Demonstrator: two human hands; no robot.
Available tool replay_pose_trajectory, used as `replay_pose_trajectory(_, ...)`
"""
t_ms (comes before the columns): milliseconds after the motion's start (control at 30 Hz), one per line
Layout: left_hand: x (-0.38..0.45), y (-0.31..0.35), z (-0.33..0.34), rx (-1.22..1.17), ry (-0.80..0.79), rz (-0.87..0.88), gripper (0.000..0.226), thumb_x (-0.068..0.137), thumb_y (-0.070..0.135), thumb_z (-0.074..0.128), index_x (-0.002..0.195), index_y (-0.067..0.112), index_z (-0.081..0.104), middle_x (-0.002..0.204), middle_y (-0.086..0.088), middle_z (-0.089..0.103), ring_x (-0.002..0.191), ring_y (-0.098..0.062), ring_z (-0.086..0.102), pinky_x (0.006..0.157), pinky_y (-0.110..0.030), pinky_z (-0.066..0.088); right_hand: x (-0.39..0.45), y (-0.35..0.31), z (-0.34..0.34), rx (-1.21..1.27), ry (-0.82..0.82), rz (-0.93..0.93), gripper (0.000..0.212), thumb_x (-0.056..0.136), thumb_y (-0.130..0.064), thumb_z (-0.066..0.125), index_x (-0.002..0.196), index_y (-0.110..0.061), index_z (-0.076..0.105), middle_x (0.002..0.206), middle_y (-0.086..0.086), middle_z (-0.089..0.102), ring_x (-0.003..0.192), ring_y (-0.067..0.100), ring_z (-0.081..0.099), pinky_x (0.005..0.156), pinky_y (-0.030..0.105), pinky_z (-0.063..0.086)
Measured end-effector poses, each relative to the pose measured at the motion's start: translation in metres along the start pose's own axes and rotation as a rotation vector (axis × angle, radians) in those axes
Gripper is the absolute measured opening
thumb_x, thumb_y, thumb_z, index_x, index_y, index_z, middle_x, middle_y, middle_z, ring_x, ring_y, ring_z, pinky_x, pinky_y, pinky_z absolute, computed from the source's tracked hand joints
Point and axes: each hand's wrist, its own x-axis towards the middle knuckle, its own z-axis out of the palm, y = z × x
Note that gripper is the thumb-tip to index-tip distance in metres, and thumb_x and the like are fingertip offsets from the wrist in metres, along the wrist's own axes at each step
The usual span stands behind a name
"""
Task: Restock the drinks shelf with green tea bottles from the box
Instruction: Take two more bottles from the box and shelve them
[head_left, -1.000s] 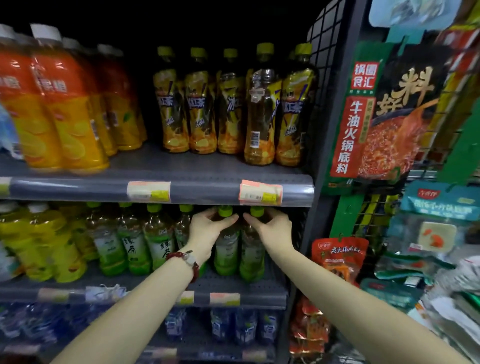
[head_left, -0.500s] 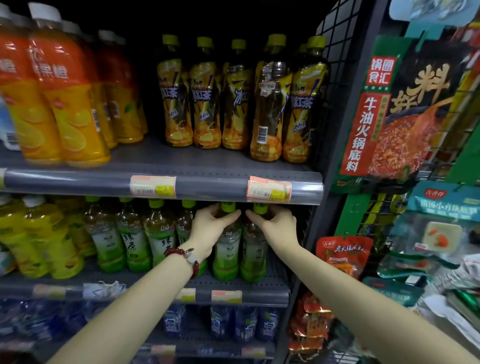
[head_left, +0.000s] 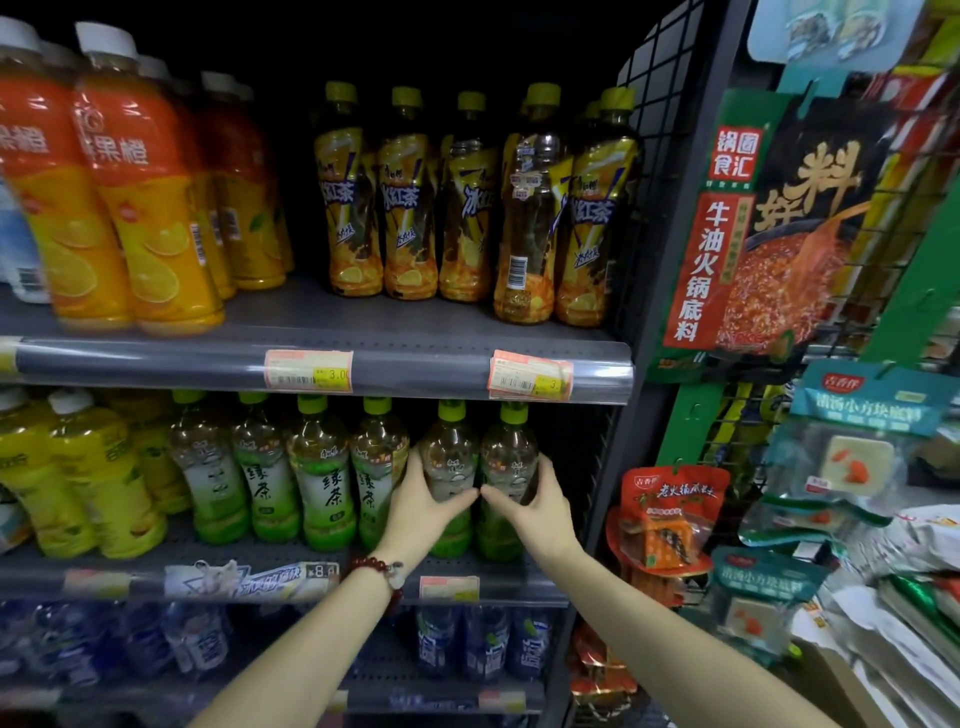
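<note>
A row of green tea bottles (head_left: 322, 467) with lime caps stands on the middle shelf (head_left: 498, 574). My left hand (head_left: 423, 506) wraps the body of the second bottle from the right (head_left: 449, 447). My right hand (head_left: 530, 501) wraps the rightmost bottle (head_left: 511, 447), next to the shelf's right wall. Both bottles stand upright on the shelf, side by side, and my thumbs almost meet between them. A red bead bracelet (head_left: 376, 569) is on my left wrist. The box is out of view.
Yellow drink bottles (head_left: 78, 478) fill the middle shelf's left. Above stand iced black tea bottles (head_left: 467, 208) and orange juice bottles (head_left: 135, 197). Blue water bottles (head_left: 483, 644) sit below. Hanging snack packets (head_left: 670, 519) and a hotpot base pack (head_left: 769, 223) crowd the right.
Both hands have slid down from the caps and necks of the two rightmost bottles to their bodies. The view has shifted slightly closer and upward.
</note>
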Motion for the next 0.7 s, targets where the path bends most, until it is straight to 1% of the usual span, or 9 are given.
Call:
replay_pose_trajectory(67,-0.006,-0.011,0.003,0.048,-0.016,-0.078,0.089,0.073,0.037,0.078,0.145,0.017,0.029,0.143,-0.002,0.049,0.131,-0.02,0.047,0.109,-0.035,0.039,-0.002,0.006,0.001,-0.054,0.002,0.013,0.065,0.073,-0.038,0.081,0.128,-0.022,0.051,0.114,-0.009,0.066,0.11,0.011,0.062,0.09,0.024,0.046)
replay_pose_trajectory(133,-0.008,-0.015,0.004,0.111,-0.011,-0.128,0.082,0.076,0.04,0.075,0.143,0.013,0.035,0.142,-0.006,0.051,0.13,-0.023,0.049,0.107,-0.038,0.042,-0.001,0.006,-0.001,-0.086,0.01,0.009,0.061,0.073,-0.035,0.081,0.126,-0.02,0.055,0.111,-0.008,0.067,0.107,0.01,0.062,0.089,0.023,0.045)
replay_pose_trajectory(233,-0.008,-0.015,0.003,0.128,-0.006,-0.135,0.078,0.078,0.039,0.073,0.142,0.012,0.037,0.141,-0.007,0.052,0.129,-0.023,0.05,0.106,-0.039,0.043,0.001,0.005,-0.003,-0.099,0.01,0.012,0.058,0.073,-0.034,0.081,0.124,-0.019,0.057,0.108,-0.009,0.067,0.105,0.01,0.06,0.089,0.024,0.045)
replay_pose_trajectory(333,-0.008,-0.013,0.003,0.157,-0.027,-0.142,0.083,0.08,0.042,0.071,0.145,0.01,0.031,0.144,-0.008,0.048,0.132,-0.024,0.046,0.109,-0.04,0.041,-0.001,0.007,-0.001,-0.117,0.012,0.019,0.059,0.074,-0.038,0.079,0.125,-0.019,0.056,0.116,-0.005,0.067,0.11,0.013,0.06,0.095,0.027,0.046)
replay_pose_trajectory(400,-0.007,-0.013,0.003,0.206,-0.046,-0.145,0.081,0.082,0.042,0.068,0.145,0.008,0.03,0.143,-0.01,0.049,0.13,-0.025,0.048,0.107,-0.038,0.042,-0.002,0.008,0.0,-0.134,0.004,0.04,0.06,0.077,-0.04,0.077,0.128,-0.017,0.054,0.121,-0.001,0.066,0.114,0.016,0.059,0.096,0.028,0.046)
replay_pose_trajectory(500,-0.011,-0.014,0.002,0.319,-0.073,-0.152,0.067,0.086,0.043,0.063,0.135,0.005,0.04,0.132,-0.011,0.057,0.119,-0.026,0.056,0.097,-0.034,0.048,-0.006,0.009,0.002,-0.175,-0.014,0.09,0.057,0.081,-0.04,0.073,0.129,-0.015,0.052,0.122,0.001,0.066,0.115,0.018,0.06,0.09,0.023,0.045)
replay_pose_trajectory(567,-0.016,-0.013,0.001,0.424,-0.06,-0.151,0.064,0.088,0.044,0.06,0.133,0.003,0.042,0.126,-0.014,0.059,0.114,-0.027,0.058,0.09,-0.032,0.05,-0.01,0.011,0.002,-0.227,-0.013,0.108,0.054,0.084,-0.036,0.071,0.129,-0.014,0.052,0.121,0.002,0.066,0.116,0.018,0.06,0.087,0.02,0.042)
replay_pose_trajectory(633,-0.02,-0.01,-0.002,0.498,-0.018,-0.136,0.061,0.089,0.043,0.059,0.132,0.002,0.043,0.119,-0.016,0.06,0.105,-0.028,0.061,0.083,-0.034,0.052,-0.013,0.012,0.0,-0.294,0.016,0.109,0.052,0.086,-0.032,0.069,0.131,-0.011,0.052,0.121,0.004,0.066,0.116,0.019,0.06,0.088,0.02,0.043)
replay_pose_trajectory(700,-0.025,-0.005,-0.004,0.523,0.012,-0.12,0.055,0.091,0.039,0.057,0.129,0.001,0.046,0.112,-0.018,0.063,0.094,-0.029,0.065,0.077,-0.036,0.056,-0.016,0.01,-0.003,-0.347,0.052,0.105,0.048,0.087,-0.03,0.069,0.129,-0.01,0.055,0.119,0.006,0.067,0.112,0.02,0.061,0.088,0.022,0.044)
